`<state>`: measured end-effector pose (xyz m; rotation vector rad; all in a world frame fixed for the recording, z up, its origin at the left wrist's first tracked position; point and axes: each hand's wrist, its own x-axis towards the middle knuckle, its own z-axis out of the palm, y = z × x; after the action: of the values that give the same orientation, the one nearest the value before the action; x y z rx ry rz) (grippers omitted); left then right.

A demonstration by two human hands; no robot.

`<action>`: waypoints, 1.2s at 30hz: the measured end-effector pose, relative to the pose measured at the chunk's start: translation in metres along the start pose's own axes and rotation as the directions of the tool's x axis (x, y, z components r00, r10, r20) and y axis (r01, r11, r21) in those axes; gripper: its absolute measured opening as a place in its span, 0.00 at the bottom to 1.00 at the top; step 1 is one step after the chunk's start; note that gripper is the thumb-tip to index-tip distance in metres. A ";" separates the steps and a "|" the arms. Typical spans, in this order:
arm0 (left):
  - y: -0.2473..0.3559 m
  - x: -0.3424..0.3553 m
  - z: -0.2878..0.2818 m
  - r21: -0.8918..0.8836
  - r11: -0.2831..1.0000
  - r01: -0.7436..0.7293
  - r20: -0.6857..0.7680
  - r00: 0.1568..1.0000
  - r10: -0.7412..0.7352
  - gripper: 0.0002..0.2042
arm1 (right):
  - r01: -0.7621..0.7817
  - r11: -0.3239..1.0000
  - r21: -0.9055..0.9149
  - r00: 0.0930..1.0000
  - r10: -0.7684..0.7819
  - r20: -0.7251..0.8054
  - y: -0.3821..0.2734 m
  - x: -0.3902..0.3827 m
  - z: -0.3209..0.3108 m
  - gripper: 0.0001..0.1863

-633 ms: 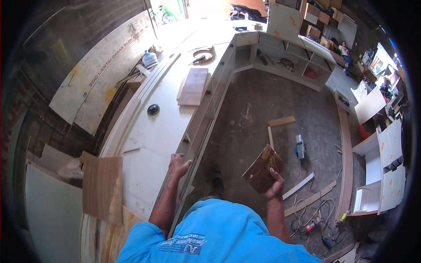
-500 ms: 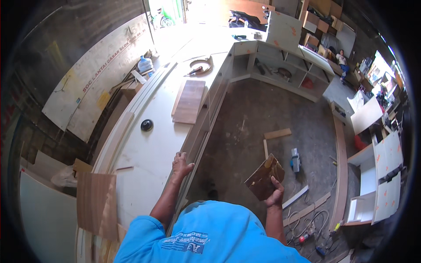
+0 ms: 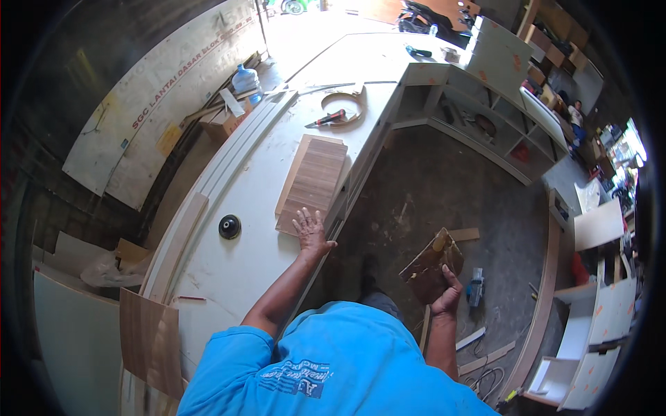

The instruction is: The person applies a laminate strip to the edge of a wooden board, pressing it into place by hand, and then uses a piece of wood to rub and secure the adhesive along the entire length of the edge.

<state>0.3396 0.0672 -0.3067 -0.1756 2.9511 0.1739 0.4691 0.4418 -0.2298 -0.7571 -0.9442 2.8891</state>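
Note:
My left hand (image 3: 310,231) lies flat with fingers spread on the white worktop (image 3: 243,229), its fingertips at the near edge of a brown wood-grain panel (image 3: 313,182) that rests on the top. My right hand (image 3: 446,298) hangs low at my side, closed on a dark brown wooden board (image 3: 429,267) tilted above the concrete floor (image 3: 444,201). My blue shirt (image 3: 333,367) fills the bottom of the view.
A black round knob (image 3: 229,226) lies left of my hand. A hand tool with a curved wood strip (image 3: 336,116) sits farther along the worktop. White open cabinets (image 3: 479,111) ring the floor. A power tool (image 3: 476,288) and wood offcuts lie on the floor at right.
I have moved forward along the worktop. My left hand has slid up to the wood-grain panel. My right hand still carries the brown board.

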 end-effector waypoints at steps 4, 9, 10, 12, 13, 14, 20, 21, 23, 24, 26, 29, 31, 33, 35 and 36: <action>-0.001 0.036 0.007 0.054 0.992 0.110 0.044 0.993 -0.113 0.63 | -0.082 0.991 -0.106 0.990 0.094 0.110 -0.010 0.098 0.056 0.21; -0.018 0.046 0.033 0.051 0.989 0.139 -0.028 0.990 -0.137 0.59 | -0.169 0.956 -0.241 0.948 0.224 0.224 -0.022 0.227 0.137 0.17; -0.021 0.045 0.027 0.001 0.993 0.117 -0.052 0.992 -0.117 0.57 | -0.196 0.949 -0.245 0.941 0.252 0.226 -0.026 0.247 0.158 0.17; -0.026 0.045 -0.023 -0.114 0.981 0.159 0.013 0.987 -0.158 0.54 | -0.197 0.918 -0.344 0.869 0.326 0.371 -0.035 0.285 0.195 0.14; -0.044 0.043 -0.033 -0.302 0.949 0.094 -0.017 0.994 -0.104 0.52 | -0.256 0.891 -0.374 0.834 0.400 0.380 -0.032 0.313 0.205 0.12; -0.056 0.040 -0.045 -0.477 0.878 0.032 -0.061 0.996 -0.069 0.50 | -0.282 0.876 -0.391 0.816 0.433 0.383 -0.029 0.331 0.222 0.12; -0.091 0.046 -0.089 -0.807 0.544 0.229 0.043 0.942 -0.332 0.34 | -0.167 0.857 -0.488 0.737 0.437 0.515 -0.009 0.366 0.334 0.12; -0.091 0.046 -0.090 -0.808 0.525 0.268 0.070 0.928 -0.367 0.32 | -0.146 0.855 -0.498 0.689 0.449 0.569 0.001 0.374 0.342 0.13; -0.079 0.048 -0.098 -0.752 0.567 0.336 0.082 0.901 -0.426 0.32 | -0.121 0.842 -0.526 0.627 0.476 0.617 0.015 0.383 0.350 0.15; -0.074 0.046 -0.100 -0.685 0.617 0.388 0.083 0.883 -0.462 0.32 | -0.079 0.825 -0.560 0.606 0.486 0.630 0.025 0.389 0.349 0.15; -0.071 0.038 -0.087 -0.707 0.596 0.380 0.056 0.871 -0.489 0.30 | -0.032 0.792 -0.610 0.560 0.520 0.645 0.037 0.389 0.358 0.15; -0.057 0.022 -0.081 -0.798 0.468 0.379 0.089 0.843 -0.530 0.27 | 0.225 0.696 -0.682 0.454 0.544 0.705 0.049 0.364 0.374 0.16; -0.053 0.007 -0.068 -0.908 0.349 0.233 -0.031 0.792 -0.610 0.24 | 0.831 0.377 -0.409 0.203 0.479 0.854 0.047 0.327 0.401 0.18; -0.055 -0.008 -0.047 -0.930 0.300 0.210 -0.039 0.758 -0.651 0.23 | 0.903 0.321 -0.286 0.094 0.500 0.861 0.053 0.292 0.416 0.20; -0.054 -0.011 -0.025 -0.925 0.342 0.164 -0.143 0.685 -0.715 0.21 | 0.967 0.247 -0.064 -0.077 0.519 0.851 0.068 0.270 0.421 0.26; -0.054 -0.007 -0.017 -0.933 0.326 0.154 -0.140 0.679 -0.720 0.21 | 0.969 0.239 -0.053 -0.085 0.532 0.842 0.073 0.263 0.422 0.26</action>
<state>0.3508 0.0126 -0.2946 -1.4393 2.7164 1.8550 0.0575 0.1893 -0.0912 2.0388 -2.3071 1.1934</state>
